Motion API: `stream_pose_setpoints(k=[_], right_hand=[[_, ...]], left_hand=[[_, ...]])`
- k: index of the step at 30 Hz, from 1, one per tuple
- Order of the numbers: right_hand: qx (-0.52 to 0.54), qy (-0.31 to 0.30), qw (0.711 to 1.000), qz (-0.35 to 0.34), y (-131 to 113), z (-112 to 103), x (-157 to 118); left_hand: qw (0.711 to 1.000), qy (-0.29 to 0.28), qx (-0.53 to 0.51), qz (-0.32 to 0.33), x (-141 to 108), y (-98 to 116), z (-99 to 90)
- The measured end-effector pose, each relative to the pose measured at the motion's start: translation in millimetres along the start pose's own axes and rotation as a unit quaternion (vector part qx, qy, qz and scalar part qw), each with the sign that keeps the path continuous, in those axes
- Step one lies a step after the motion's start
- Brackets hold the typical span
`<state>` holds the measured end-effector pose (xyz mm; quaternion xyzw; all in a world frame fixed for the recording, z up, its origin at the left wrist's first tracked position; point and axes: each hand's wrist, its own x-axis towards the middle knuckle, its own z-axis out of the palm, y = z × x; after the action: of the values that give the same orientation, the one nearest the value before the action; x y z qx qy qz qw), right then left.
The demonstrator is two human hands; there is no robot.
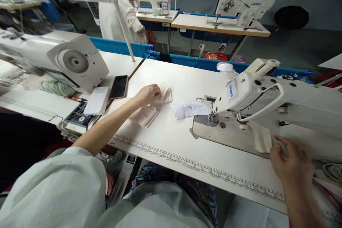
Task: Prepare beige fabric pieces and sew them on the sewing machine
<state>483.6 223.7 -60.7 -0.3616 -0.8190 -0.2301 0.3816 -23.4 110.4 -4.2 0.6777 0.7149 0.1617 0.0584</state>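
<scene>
My left hand [149,93] reaches across the white table, its fingers curled closed at the edge of a pale pink fabric piece [167,93]. Just in front of it lies a folded stack of the same pink fabric [145,115]. My right hand [292,158] is beside the sewing machine [247,96], near the right end of its bed, with thumb and index finger apart and nothing visible between them. Its other fingers are partly hidden. A white printed paper strip [191,108] rests on the table, one end by the machine's needle area.
A phone [119,87] and a white power-bank-like box [96,100] lie at left, beside another sewing machine [64,60]. A printed ruler [187,162] runs along the front edge. A lidded clear container [226,67] stands behind my machine. Across the blue cloth trough, a person [114,14] works.
</scene>
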Motion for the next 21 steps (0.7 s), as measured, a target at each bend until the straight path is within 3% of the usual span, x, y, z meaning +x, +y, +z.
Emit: stream_pose_setpoints(k=[11, 16, 21], right_hand=[[-0.003, -0.002, 1.0, 0.008, 2, 0, -2], [0.013, -0.032, 0.999, 0.038, 2, -2, -4], [0.009, -0.058, 0.996, 0.073, 5, -1, -6]], left_hand=[[0.999, 0.007, -0.032, -0.003, 0, 2, -0.3], [0.997, 0.029, -0.065, -0.039, 2, 1, -1.8], [0.985, 0.032, -0.14, -0.097, 7, -7, -20.0]])
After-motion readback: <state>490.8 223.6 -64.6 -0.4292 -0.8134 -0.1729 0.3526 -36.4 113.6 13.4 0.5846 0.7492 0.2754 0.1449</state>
